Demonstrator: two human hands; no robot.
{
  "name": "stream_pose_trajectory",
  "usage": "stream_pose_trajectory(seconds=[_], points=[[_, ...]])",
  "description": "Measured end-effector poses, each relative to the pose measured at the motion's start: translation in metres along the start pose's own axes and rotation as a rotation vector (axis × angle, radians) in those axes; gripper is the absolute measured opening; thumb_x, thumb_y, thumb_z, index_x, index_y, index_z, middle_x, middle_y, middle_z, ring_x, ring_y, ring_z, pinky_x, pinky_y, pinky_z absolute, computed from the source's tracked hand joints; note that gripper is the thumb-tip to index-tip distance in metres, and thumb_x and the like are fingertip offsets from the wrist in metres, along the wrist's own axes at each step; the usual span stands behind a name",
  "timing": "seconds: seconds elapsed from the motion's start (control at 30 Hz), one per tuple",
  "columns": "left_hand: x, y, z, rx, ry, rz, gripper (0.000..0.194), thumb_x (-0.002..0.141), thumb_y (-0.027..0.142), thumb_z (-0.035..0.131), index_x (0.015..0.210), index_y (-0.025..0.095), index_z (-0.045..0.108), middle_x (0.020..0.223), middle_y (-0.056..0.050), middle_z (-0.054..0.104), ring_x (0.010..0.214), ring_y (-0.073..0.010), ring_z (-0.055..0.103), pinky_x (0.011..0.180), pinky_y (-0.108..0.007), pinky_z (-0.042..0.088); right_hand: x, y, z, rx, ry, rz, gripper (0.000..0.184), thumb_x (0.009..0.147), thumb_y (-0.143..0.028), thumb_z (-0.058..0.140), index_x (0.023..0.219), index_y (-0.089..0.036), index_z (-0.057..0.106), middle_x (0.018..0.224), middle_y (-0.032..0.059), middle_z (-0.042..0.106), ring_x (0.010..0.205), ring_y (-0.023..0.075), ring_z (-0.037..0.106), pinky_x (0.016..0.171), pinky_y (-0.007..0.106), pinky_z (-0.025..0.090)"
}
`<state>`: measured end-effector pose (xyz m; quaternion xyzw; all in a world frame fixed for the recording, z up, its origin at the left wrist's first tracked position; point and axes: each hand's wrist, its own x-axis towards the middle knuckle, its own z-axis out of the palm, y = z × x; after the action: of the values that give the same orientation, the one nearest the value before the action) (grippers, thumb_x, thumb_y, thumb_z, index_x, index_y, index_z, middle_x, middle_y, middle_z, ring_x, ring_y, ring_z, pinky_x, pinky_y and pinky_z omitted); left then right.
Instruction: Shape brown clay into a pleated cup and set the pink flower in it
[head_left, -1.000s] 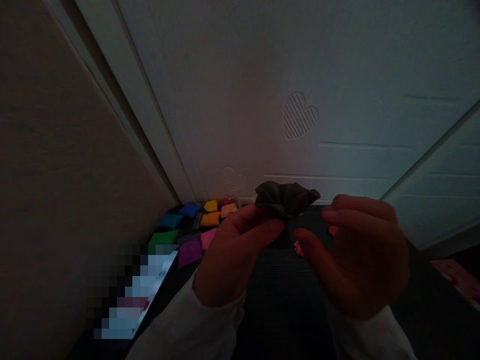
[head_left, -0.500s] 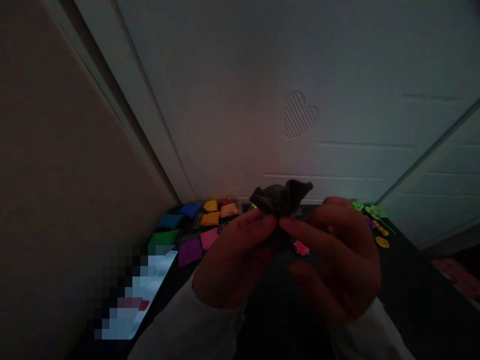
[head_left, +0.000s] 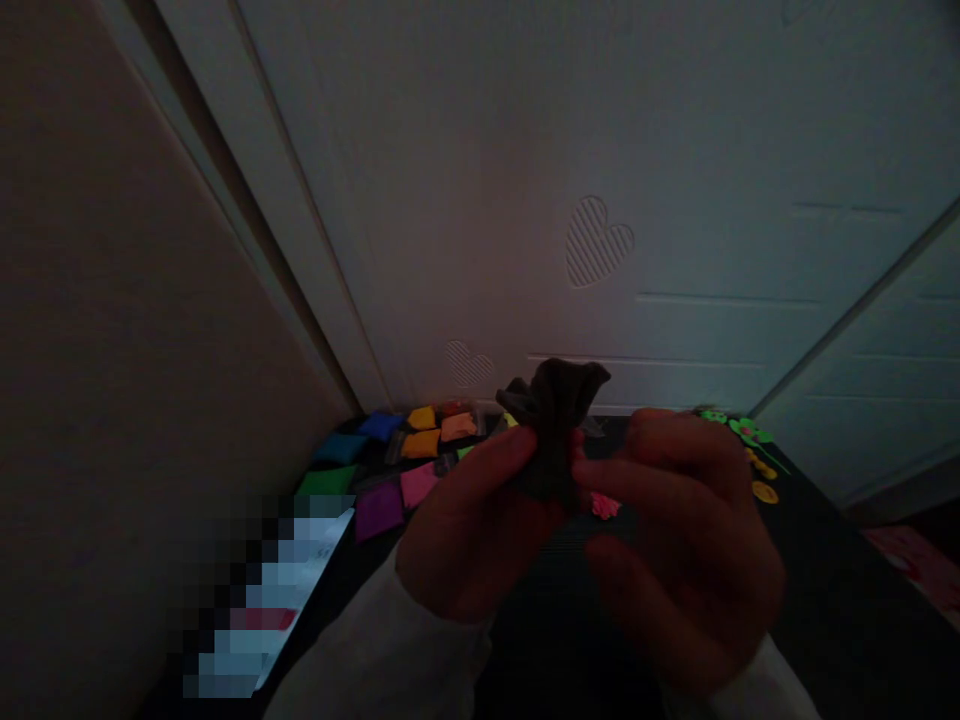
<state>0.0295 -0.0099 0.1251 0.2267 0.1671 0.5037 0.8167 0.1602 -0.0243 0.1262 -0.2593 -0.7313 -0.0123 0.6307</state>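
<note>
A dark, soft-looking ruffled piece (head_left: 559,425), perhaps modelling clay, is gathered at the middle and flares into wavy folds at its top. My left hand (head_left: 480,530) holds it upright above the table, the thumb pressed on its near side and the other fingers behind and below. On its right side, the index fingertip of my right hand (head_left: 690,540) is at the gathered part, touching or almost touching. The right thumb stays apart and lower, with nothing seen in that hand. A pink ruffled flower (head_left: 604,506) lies on the table just behind the right fingers.
Colourful packets, among them a purple one (head_left: 379,512) and a blue one (head_left: 381,427), lie at the back left. A lit phone-like screen (head_left: 300,570), partly pixelated, is at left. Green flower shapes (head_left: 750,432) and yellow discs (head_left: 765,492) lie at right. A white panel (head_left: 465,200) rises behind the table.
My right hand came in from the right to the ruffled piece, and its index finger then slid lower on its side. The piece has turned, and its folds stand narrower and more upright.
</note>
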Motion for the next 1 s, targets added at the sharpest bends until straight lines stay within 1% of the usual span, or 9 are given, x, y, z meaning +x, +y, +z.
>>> stream_pose_trajectory(seconds=[0.1,0.17,0.27,0.4,0.5,0.6,0.73,0.83,1.0], points=[[-0.001,0.001,0.000,0.037,-0.006,0.005,0.013,0.068,0.027,0.071,0.077,0.018,0.073,0.075,0.001,0.071,0.070,-0.0105,0.064,0.061,-0.018,0.050,0.000,0.003,0.003,-0.151,-0.026,-0.093,0.021,0.072,-0.025,0.066,0.092,-0.019,0.065,0.081,0.0018,0.054,0.076,0.0145,0.052,0.067,0.033,0.046],[-0.001,0.002,-0.001,0.071,-0.046,0.012,0.012,0.071,0.027,0.068,0.078,0.018,0.073,0.075,0.000,0.071,0.067,-0.0112,0.063,0.060,-0.019,0.050,0.000,0.004,0.005,-0.213,-0.032,-0.100,0.020,0.071,-0.021,0.068,0.090,-0.021,0.065,0.080,0.0002,0.055,0.075,0.0134,0.052,0.067,0.032,0.046],[-0.001,0.002,-0.002,0.086,-0.083,0.043,0.013,0.074,0.025,0.065,0.080,0.018,0.073,0.078,-0.001,0.071,0.071,-0.0117,0.064,0.068,-0.020,0.051,0.001,0.003,0.007,-0.197,-0.004,-0.062,0.018,0.071,-0.013,0.066,0.086,-0.022,0.065,0.080,-0.0010,0.055,0.074,0.0118,0.052,0.065,0.028,0.046],[0.000,0.004,-0.004,0.061,-0.003,0.004,0.015,0.067,0.028,0.070,0.078,0.018,0.072,0.076,-0.001,0.069,0.071,-0.0104,0.062,0.065,-0.018,0.049,0.003,-0.003,0.005,-0.130,-0.023,-0.061,0.014,0.071,-0.012,0.066,0.081,-0.021,0.065,0.082,0.0000,0.055,0.075,0.0117,0.054,0.062,0.027,0.048],[0.001,0.004,-0.004,0.079,-0.015,0.035,0.018,0.068,0.030,0.070,0.081,0.019,0.071,0.074,-0.001,0.066,0.071,-0.0117,0.060,0.065,-0.021,0.048,0.002,-0.007,0.002,-0.045,0.015,0.002,0.007,0.075,-0.018,0.064,0.082,-0.019,0.065,0.080,0.0015,0.056,0.076,0.0135,0.055,0.062,0.030,0.049],[0.002,0.004,-0.005,0.154,-0.055,0.122,0.019,0.069,0.031,0.069,0.082,0.018,0.071,0.072,-0.002,0.064,0.071,-0.0133,0.059,0.067,-0.023,0.048,0.001,-0.007,-0.002,-0.044,0.091,0.052,0.012,0.075,-0.013,0.062,0.085,-0.019,0.065,0.076,0.0014,0.059,0.075,0.0138,0.056,0.061,0.030,0.048],[0.002,-0.001,-0.007,0.276,-0.026,0.176,0.017,0.065,0.029,0.074,0.079,0.020,0.073,0.074,-0.001,0.068,0.074,-0.0133,0.061,0.068,-0.022,0.046,-0.001,-0.009,-0.006,-0.118,0.176,0.135,0.017,0.076,-0.010,0.064,0.088,-0.020,0.066,0.080,0.0014,0.065,0.077,0.0150,0.058,0.062,0.030,0.047],[0.001,-0.004,-0.007,0.353,-0.012,0.203,0.017,0.066,0.028,0.075,0.082,0.024,0.074,0.081,0.000,0.071,0.074,-0.0116,0.061,0.067,-0.021,0.045,-0.001,-0.011,-0.008,-0.127,0.148,0.216,0.017,0.075,-0.011,0.065,0.089,-0.021,0.066,0.082,0.0005,0.064,0.074,0.0131,0.059,0.061,0.028,0.046],[0.000,-0.005,-0.001,0.413,-0.021,0.211,0.009,0.069,0.025,0.072,0.078,0.024,0.074,0.078,0.000,0.070,0.070,-0.0111,0.061,0.064,-0.022,0.046,0.002,-0.014,-0.009,-0.086,0.135,0.285,0.015,0.073,-0.012,0.066,0.086,-0.019,0.066,0.079,-0.0004,0.063,0.074,0.0113,0.058,0.062,0.026,0.046]])
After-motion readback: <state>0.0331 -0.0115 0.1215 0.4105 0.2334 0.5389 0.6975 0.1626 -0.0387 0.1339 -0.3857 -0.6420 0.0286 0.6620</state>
